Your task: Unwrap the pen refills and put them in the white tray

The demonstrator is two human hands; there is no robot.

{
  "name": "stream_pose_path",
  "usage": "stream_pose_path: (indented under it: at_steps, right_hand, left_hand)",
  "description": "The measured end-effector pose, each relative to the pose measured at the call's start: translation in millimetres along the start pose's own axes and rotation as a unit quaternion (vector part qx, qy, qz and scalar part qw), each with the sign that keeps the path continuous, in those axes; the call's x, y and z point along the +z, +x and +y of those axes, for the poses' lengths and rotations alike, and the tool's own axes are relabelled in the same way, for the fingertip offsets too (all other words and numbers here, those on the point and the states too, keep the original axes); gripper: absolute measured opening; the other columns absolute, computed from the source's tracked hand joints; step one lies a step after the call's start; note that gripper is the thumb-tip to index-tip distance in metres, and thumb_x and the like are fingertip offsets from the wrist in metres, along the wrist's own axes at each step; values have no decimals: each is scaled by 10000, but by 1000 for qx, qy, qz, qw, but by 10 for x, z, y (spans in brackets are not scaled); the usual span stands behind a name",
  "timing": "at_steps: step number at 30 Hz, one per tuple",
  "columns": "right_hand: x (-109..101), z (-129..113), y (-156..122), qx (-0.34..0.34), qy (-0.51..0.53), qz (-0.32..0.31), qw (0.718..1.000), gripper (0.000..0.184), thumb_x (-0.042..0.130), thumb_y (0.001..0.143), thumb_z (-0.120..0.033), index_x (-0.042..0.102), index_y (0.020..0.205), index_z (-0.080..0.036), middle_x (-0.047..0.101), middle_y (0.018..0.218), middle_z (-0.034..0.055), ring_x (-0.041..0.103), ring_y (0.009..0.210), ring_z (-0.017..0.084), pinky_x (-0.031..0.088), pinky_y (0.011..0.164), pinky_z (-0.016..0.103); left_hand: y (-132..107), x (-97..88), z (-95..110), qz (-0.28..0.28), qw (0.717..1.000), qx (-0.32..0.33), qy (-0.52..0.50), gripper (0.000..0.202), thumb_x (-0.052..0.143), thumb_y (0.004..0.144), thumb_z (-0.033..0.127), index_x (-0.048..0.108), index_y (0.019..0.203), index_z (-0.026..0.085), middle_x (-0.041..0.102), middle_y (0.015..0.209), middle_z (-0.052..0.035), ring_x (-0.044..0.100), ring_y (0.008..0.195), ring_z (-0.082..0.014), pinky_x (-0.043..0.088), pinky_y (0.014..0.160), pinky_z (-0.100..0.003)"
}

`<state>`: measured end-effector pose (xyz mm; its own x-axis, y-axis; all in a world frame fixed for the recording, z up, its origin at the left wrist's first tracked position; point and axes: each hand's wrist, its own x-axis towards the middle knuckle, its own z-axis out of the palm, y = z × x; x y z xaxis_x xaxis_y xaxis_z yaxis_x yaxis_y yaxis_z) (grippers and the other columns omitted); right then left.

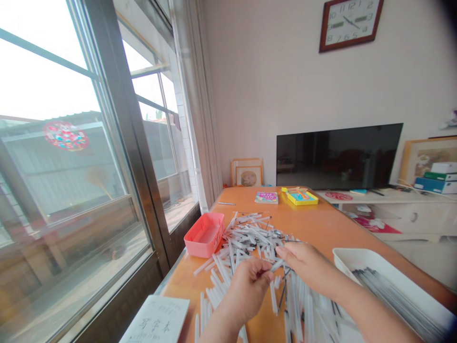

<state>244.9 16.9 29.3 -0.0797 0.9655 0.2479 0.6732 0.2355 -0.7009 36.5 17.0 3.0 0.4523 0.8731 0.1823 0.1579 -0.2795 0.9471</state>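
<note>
Pink tray (198,248): set beside strewn tubes (246,233). Left hand (246,290): pinched on one pale tube (276,265), held above them. Right hand (300,259): placed near its far end; grip cannot be told. White bin (357,257): dark rods (385,286) laid inside. Single-tube handling judged in hand; steady pinch seemingly called for.

Up high to the red-framed clock (352,25) on the pale wall (264,71), then down to the black television (339,157), just above the white cabinet (410,216). Now to the table's (342,224) far end, past a small purple book (266,197) beside a yellow tray (314,200). Left along the curtain (200,105) to the window (123,102), round red ornament (66,136) on the glass, perhaps a shed (60,166) beyond. Down to the notebook (155,319), lying near left.
</note>
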Motion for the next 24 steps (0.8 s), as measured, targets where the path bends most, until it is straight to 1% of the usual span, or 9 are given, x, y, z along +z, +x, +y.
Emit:
stream_pose_path:
  at_steps: [2,5,7,9,11,13,19,21,24]
  right_hand:
    - [-38,-33,-13,11,-2,-14,1000,524,401,912,-662,513,651,-220,520,581,-9,503,622,174,384,606,274]
    - [-131,-94,-50,0,3,-60,998,510,312,972,-596,540,723,-214,561,640,-14,525,641,162,385,615,263]
    - [-162,-102,-62,-15,-6,-72,997,460,328,983,-552,536,749,-215,569,665,-19,532,661,157,377,615,253]
    - [-146,-75,-50,-21,-30,-56,998,424,376,971,-536,520,733,-216,566,667,-19,524,671,158,368,614,250]
    - [-103,-27,-22,-14,-50,-34,998,429,405,955,-545,508,701,-215,564,659,-14,512,669,161,366,621,253]
    - [-68,21,3,-6,-52,-25,998,438,411,949,-554,518,694,-214,569,653,-10,505,665,163,370,633,256]
    - [-57,110,13,13,-23,-34,999,412,409,949,-540,535,725,-219,565,640,-23,478,632,151,352,615,246]
    - [-33,137,25,21,-22,-37,999,397,419,947,-523,509,712,-216,546,627,-30,471,626,146,338,606,242]
    - [10,164,53,31,-31,-41,998,406,406,956,-499,446,673,-210,500,608,-38,456,615,137,315,594,245]
  left_hand:
    - [4,7,2,-4,1000,-4,5,280,626,843,422,680,839,147,472,686,16,370,660,-128,290,623,-252]
    - [11,17,10,-20,1000,-14,8,251,588,869,380,654,823,143,424,666,29,344,642,-120,266,600,-250]
    - [11,31,14,-21,1000,-15,8,238,577,876,360,645,814,141,425,671,28,350,643,-120,277,607,-251]
    - [6,51,14,-4,1000,-5,14,215,586,870,340,646,809,142,468,700,15,388,669,-128,312,638,-253]
    - [1,72,11,21,999,11,31,188,599,861,317,647,795,148,517,740,-3,431,714,-142,344,681,-258]
    - [1,87,3,32,998,16,44,180,596,865,309,645,786,155,534,755,-10,447,730,-148,353,697,-261]
    - [29,109,-110,31,999,3,23,186,599,873,328,644,803,162,517,742,-9,434,708,-147,352,679,-261]
    - [41,120,-183,28,999,6,21,175,596,876,322,648,820,164,514,738,-7,439,710,-148,361,690,-263]
    - [61,136,-264,53,998,9,39,126,625,849,292,648,843,168,556,810,-26,481,776,-165,379,724,-267]
